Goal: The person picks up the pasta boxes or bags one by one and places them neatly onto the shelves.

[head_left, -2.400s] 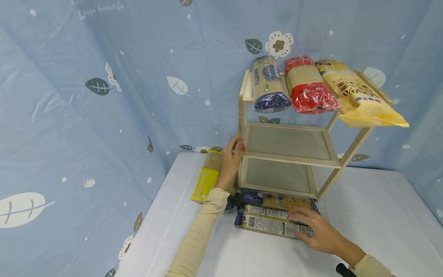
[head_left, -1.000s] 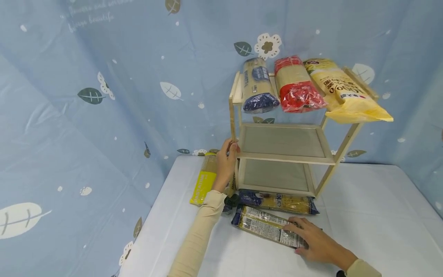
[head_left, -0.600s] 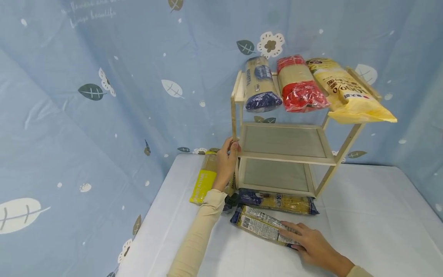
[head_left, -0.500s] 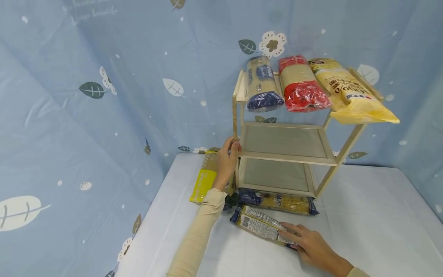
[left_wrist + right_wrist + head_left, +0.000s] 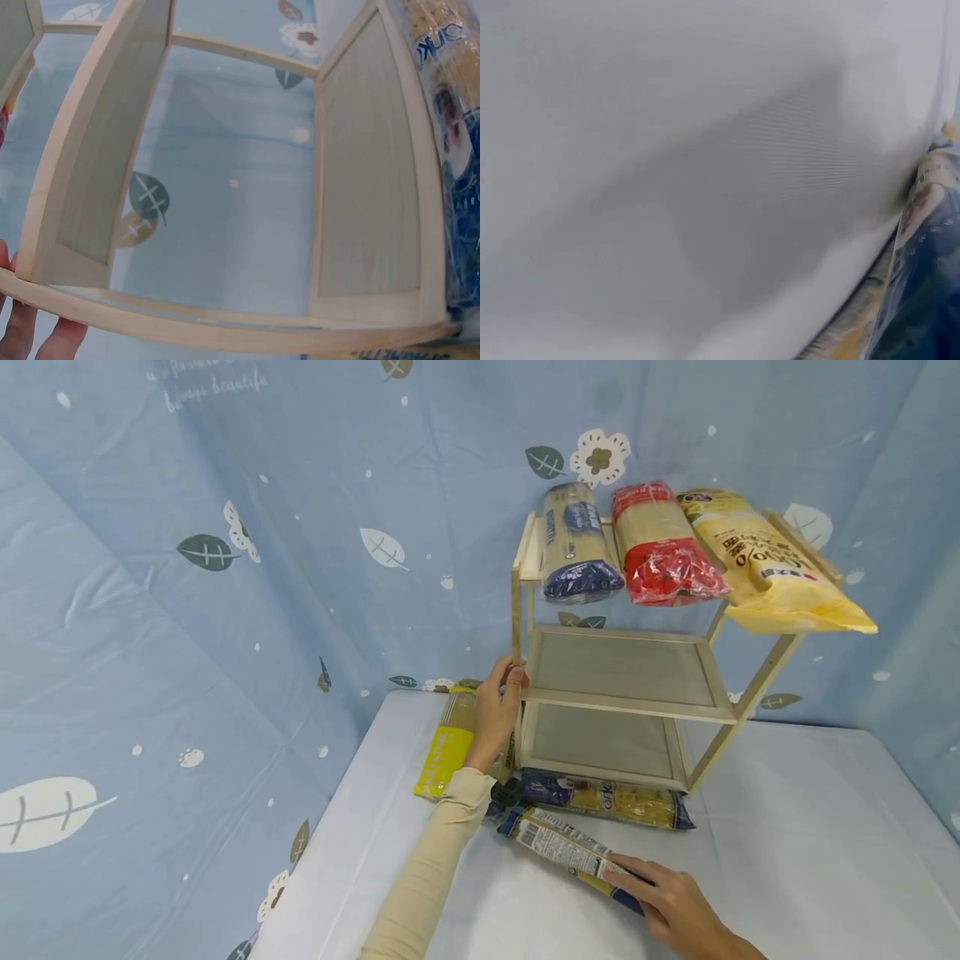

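Observation:
My left hand (image 5: 497, 714) grips the left front post of a wooden shelf rack (image 5: 630, 703) at middle-shelf height. In the left wrist view, its fingers (image 5: 61, 341) curl behind that post. Down on the white table, my right hand (image 5: 678, 906) holds the right end of a spaghetti pack (image 5: 558, 845) with a printed white label. That pack lies slantwise, tipped so its yellow and blue side shows. Behind it, a blue and yellow spaghetti pack (image 5: 611, 799) lies along the rack's front foot. The right wrist view catches only a pack's blue end (image 5: 930, 277); the hand is out of frame there.
On the top shelf lie a blue-ended spaghetti pack (image 5: 581, 543), a red noodle pack (image 5: 667, 547) and a yellow bag (image 5: 772, 560) overhanging the front. Left of the rack is a yellow pasta pack (image 5: 447, 747), with another partly hidden by my left arm. A blue curtain (image 5: 300, 568) hangs behind.
My right hand has taken hold of the labelled spaghetti pack, drawn its right end toward me away from the pack behind, and tipped it. My left hand has stayed on the post.

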`<state>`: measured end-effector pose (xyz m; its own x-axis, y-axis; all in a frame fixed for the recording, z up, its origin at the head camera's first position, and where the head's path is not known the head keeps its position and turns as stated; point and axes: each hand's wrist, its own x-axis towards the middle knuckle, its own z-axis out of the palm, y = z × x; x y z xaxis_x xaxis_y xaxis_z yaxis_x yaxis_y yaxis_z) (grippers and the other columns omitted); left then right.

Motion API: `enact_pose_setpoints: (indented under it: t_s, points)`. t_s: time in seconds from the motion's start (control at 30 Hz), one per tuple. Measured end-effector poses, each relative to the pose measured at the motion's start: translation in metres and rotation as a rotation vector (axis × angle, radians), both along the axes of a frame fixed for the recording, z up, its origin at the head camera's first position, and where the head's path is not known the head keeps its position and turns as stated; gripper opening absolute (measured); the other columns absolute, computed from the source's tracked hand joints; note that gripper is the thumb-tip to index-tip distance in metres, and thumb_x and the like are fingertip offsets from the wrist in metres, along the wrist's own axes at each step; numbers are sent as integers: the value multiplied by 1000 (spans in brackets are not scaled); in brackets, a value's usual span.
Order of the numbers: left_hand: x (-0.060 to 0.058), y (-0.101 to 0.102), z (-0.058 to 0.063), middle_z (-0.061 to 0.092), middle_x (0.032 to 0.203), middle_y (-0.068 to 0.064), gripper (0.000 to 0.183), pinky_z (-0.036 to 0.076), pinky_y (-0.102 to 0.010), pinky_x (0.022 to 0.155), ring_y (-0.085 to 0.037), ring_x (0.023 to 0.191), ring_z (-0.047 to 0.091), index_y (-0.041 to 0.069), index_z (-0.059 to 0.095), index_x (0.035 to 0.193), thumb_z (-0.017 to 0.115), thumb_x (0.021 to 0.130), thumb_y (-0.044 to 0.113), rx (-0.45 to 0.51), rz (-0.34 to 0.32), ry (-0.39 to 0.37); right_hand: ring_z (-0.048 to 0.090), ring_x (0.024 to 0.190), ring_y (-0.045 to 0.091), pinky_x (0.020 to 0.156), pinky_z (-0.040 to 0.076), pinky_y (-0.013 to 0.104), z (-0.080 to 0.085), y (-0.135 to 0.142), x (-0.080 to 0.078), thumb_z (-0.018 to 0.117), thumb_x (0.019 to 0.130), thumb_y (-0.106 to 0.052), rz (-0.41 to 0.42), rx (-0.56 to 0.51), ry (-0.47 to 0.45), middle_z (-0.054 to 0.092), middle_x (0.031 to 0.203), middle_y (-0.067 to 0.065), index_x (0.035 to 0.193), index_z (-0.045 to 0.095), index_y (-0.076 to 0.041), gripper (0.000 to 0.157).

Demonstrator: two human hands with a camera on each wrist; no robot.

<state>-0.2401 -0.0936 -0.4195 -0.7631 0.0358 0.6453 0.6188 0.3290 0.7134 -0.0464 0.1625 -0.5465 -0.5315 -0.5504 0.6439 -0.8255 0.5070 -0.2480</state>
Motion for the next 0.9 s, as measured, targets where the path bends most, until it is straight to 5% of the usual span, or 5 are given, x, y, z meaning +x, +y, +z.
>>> enact_pose_setpoints:
  t_s: [0.53, 0.9]
  points:
    - [-1, -1, 2, 62, 80, -3, 36, 37, -27, 50, -15, 68, 54, 2, 59, 113, 40, 103, 31, -7, 20, 17, 61, 67, 12, 49, 26, 8, 33, 7, 15, 25, 101, -16, 9, -114, 98, 67, 106, 14, 108, 71, -6, 47]
    - [-1, 0, -1, 63, 82, -3, 42, 41, -31, 60, -13, 74, 56, 4, 59, 115, 38, 103, 38, -14, 13, -1, 61, 72, 5, 51, 32, 8, 63, 29, 22, 30, 103, -24, -113, -167, 114, 67, 109, 9, 104, 73, -6, 46]
